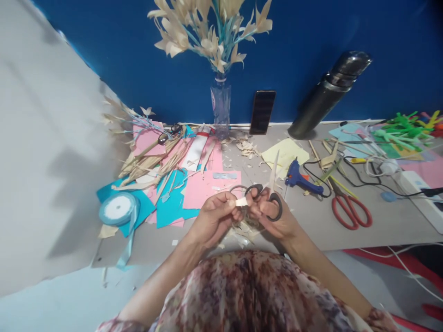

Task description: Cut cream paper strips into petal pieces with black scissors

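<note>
A small pale strip [241,202], perhaps dried husk, is pinched between the thumb and finger of my left hand [212,216]. My right hand [280,221] has black-handled scissors [275,173] hooked on its fingers, blades pointing up and away. The right fingertips also close at the strip's right end. Beneath both hands lies a heap of pale scraps [244,233] on the grey table. Pink paper [197,196] is nearest to the left hand, and a blue glue gun [304,182] rests beyond the right one.
At the back stand a clear bottle [221,106] of pale flowers, a phone [263,113] and a dark flask [328,97]. Red-handled scissors [351,210], cables and a power strip [420,193] lie right. A ribbon roll [117,208] and husk strips [152,161] are left.
</note>
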Motion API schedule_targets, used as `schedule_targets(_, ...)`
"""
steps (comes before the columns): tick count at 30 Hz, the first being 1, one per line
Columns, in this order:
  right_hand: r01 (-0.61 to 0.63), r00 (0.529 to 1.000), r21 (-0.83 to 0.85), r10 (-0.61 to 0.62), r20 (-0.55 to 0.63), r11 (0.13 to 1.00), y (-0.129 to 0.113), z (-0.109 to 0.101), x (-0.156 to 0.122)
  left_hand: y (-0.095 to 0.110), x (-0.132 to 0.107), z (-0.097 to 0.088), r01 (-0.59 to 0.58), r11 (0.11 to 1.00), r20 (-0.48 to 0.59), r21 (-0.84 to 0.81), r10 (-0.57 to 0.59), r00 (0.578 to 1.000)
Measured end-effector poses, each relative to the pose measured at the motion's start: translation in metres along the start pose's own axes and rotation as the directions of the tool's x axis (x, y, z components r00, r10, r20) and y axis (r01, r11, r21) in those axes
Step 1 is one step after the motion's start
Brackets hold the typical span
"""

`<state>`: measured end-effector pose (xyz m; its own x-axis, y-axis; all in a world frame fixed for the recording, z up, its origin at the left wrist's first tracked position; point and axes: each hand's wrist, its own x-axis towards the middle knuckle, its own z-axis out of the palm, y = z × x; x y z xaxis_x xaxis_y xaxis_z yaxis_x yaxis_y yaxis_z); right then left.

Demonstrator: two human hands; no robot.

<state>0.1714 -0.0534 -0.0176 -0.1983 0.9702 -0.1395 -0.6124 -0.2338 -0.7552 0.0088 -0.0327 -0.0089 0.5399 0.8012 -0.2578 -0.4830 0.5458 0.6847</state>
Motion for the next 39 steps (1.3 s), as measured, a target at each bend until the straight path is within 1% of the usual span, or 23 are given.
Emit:
schedule_targets(2,0.065,0.997,-0.110,-0.069,-0.027,0.992,0.000,0.004,0.000,-0.003,0.002,0.001,-0.032,0.998,-0.037,0.062,0.035,0.999)
schedule_targets(4,0.058,0.994,-0.236,-0.078,-0.075,0.970,0.000,0.008,0.000,-0.006,0.004,0.002,-0.060,0.992,-0.069,0.112,0.068,0.995)
schedule_targets(6,0.028,0.994,-0.286,-0.058,-0.094,0.958,0.001,0.009,0.001,-0.008,0.003,0.005,-0.056,0.992,-0.066,0.113,0.064,0.996)
schedule_targets(8,-0.006,0.999,-0.211,-0.005,-0.054,0.978,0.002,0.008,0.002,-0.010,0.002,0.007,-0.025,0.998,-0.030,0.063,0.027,0.999)
schedule_targets(11,-0.063,0.998,-0.007,0.064,0.020,0.998,0.004,0.001,0.004,-0.010,0.001,0.008,0.019,1.000,0.026,-0.018,-0.019,0.999)
schedule_targets(14,-0.071,0.997,0.108,0.071,-0.003,0.992,0.006,-0.006,0.006,-0.009,0.002,0.008,0.025,0.998,0.024,-0.060,-0.024,0.999)
schedule_targets(16,-0.016,0.999,0.102,0.021,-0.040,0.995,0.007,-0.006,0.005,-0.009,0.003,0.007,0.022,0.998,0.003,-0.056,-0.021,1.000)
schedule_targets(18,0.047,0.997,0.031,-0.045,-0.063,0.998,0.007,-0.004,0.004,-0.010,0.004,0.006,0.003,1.000,-0.025,-0.002,-0.003,1.000)
schedule_targets(19,0.059,0.996,-0.019,-0.060,-0.068,0.998,0.007,-0.002,0.003,-0.010,0.005,0.005,-0.012,0.999,-0.040,0.036,0.014,0.999)
schedule_targets(21,0.033,0.997,-0.086,-0.039,-0.069,0.996,0.006,0.003,0.003,-0.011,0.005,0.005,-0.025,0.996,-0.046,0.087,0.029,0.999)
schedule_targets(22,0.008,0.998,-0.091,-0.013,-0.062,0.996,0.005,0.004,0.003,-0.011,0.005,0.004,-0.021,0.996,-0.036,0.092,0.024,0.999)
schedule_targets(25,-0.022,0.999,-0.023,0.021,-0.042,0.999,0.003,0.007,0.005,-0.009,0.005,0.005,0.018,1.000,0.014,0.017,-0.018,1.000)
schedule_targets(27,0.015,0.997,0.008,-0.014,-0.070,1.000,0.004,0.007,0.007,-0.009,0.005,0.005,0.023,0.998,0.023,-0.056,-0.022,1.000)
schedule_targets(28,0.054,0.993,-0.002,-0.054,-0.104,0.999,0.004,0.007,0.007,-0.009,0.005,0.006,0.020,0.997,0.017,-0.080,-0.019,1.000)
schedule_targets(29,0.096,0.984,-0.040,-0.101,-0.147,0.995,0.006,0.008,0.008,-0.010,0.005,0.006,0.015,0.996,-0.001,-0.091,-0.015,1.000)
schedule_targets(31,0.144,0.957,-0.189,-0.185,-0.225,0.971,0.009,0.010,0.008,-0.013,0.005,0.007,0.000,0.997,-0.067,-0.082,-0.006,0.998)
schedule_targets(33,0.127,0.936,-0.354,-0.231,-0.266,0.927,0.012,0.013,0.007,-0.016,0.006,0.008,-0.008,0.997,-0.129,-0.076,-0.001,0.992)
schedule_targets(35,0.106,0.926,-0.460,-0.256,-0.278,0.882,0.013,0.017,0.006,-0.017,0.006,0.009,-0.012,0.996,-0.138,-0.090,-0.001,0.990)
schedule_targets(37,0.128,0.915,-0.505,-0.298,-0.272,0.853,0.011,0.019,0.004,-0.015,0.006,0.010,-0.023,0.995,-0.133,-0.094,0.010,0.991)
schedule_targets(39,0.143,0.924,-0.530,-0.305,-0.232,0.836,0.008,0.017,0.002,-0.010,0.005,0.009,-0.055,0.997,-0.158,-0.055,0.046,0.986)
